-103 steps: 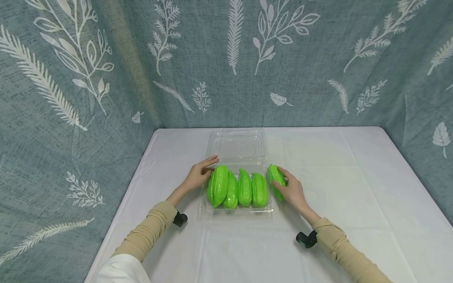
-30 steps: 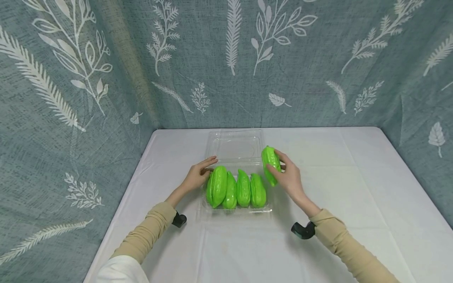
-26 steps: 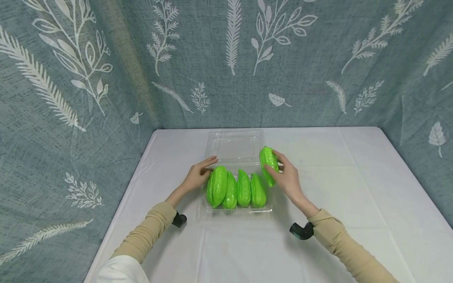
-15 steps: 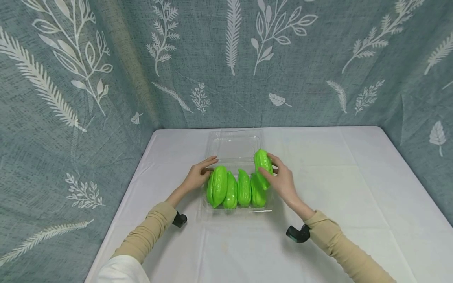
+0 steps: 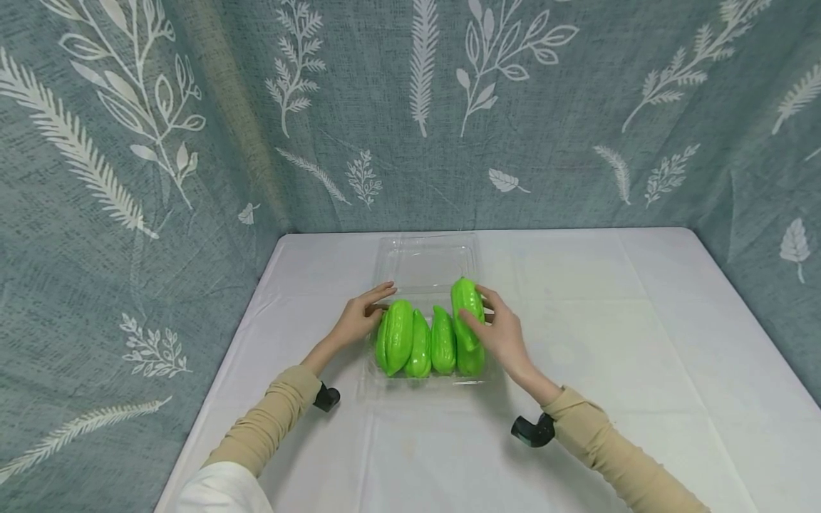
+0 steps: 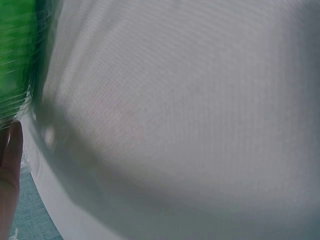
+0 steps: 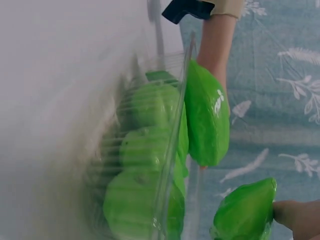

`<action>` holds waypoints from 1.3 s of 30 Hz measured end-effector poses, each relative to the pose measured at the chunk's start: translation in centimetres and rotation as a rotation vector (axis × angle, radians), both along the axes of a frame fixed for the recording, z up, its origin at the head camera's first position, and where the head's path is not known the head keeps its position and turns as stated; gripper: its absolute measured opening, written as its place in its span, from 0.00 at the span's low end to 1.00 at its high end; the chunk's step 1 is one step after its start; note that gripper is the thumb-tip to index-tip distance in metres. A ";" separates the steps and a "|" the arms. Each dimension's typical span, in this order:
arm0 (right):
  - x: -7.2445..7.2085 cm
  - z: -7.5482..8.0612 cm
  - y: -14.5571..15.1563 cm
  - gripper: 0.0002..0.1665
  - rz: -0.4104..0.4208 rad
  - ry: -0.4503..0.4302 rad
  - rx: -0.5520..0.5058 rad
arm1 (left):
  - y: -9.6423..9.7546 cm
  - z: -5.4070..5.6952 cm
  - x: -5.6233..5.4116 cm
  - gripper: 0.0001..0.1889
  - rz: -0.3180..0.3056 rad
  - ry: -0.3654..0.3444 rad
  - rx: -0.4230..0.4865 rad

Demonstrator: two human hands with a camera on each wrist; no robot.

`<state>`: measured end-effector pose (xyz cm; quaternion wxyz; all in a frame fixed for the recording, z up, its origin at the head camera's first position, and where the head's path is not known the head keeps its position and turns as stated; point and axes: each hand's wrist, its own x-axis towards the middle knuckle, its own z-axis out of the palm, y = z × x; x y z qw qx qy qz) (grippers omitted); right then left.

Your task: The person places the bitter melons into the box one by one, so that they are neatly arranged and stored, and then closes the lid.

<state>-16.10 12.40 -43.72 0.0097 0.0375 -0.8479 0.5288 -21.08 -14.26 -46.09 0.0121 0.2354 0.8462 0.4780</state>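
My right hand (image 5: pixel 502 332) grips a glossy green star fruit (image 5: pixel 467 306) between thumb and fingers. It is over the right end of a clear plastic box (image 5: pixel 471 380) and partly covers another star fruit in there. In the right wrist view the held star fruit (image 7: pixel 245 212) is above the box rim. Several more star fruit (image 5: pixel 443 342) lie side by side in the box, and one (image 5: pixel 399 336) leans on top at the left. My left hand (image 5: pixel 359 318) rests at the box's left side with fingers extended. A fingertip (image 6: pixel 15 135) touches the ribbed wall in the left wrist view.
The box's hinged clear lid (image 5: pixel 428 262) lies folded back behind it. A white cloth covers the table (image 5: pixel 596 328). A blue-green leaf-patterned curtain (image 5: pixel 410 178) hangs along the back and sides.
The right hand has lifted the star fruit from the table right of the box and carried it left over the box's right end. The left hand has stayed in place.
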 end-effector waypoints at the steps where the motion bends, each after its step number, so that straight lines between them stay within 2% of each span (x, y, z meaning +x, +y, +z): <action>1: 0.1 -0.1 -0.1 0.36 0.002 -0.004 0.003 | 0.0 0.0 0.0 0.24 0.000 0.000 0.000; 8: 0.5 -0.9 -0.8 0.36 0.002 -0.017 0.012 | 0.0 0.0 -0.1 0.25 -0.001 0.001 -0.007; 13: 0.8 -1.3 -1.2 0.36 -0.014 0.023 0.039 | 0.0 0.0 -0.1 0.24 0.002 0.001 -0.007; 20: 0.9 -2.0 -2.1 0.37 -0.040 0.090 0.155 | 0.0 0.2 0.1 0.25 0.002 0.000 -0.005; 28: 1.0 -2.2 -2.8 0.38 -0.066 0.096 0.254 | 0.1 0.3 0.2 0.24 0.004 -0.002 -0.003; 39: 1.0 -2.4 -2.6 0.38 -0.057 0.099 0.250 | 0.0 0.4 0.2 0.24 -0.003 0.001 -0.016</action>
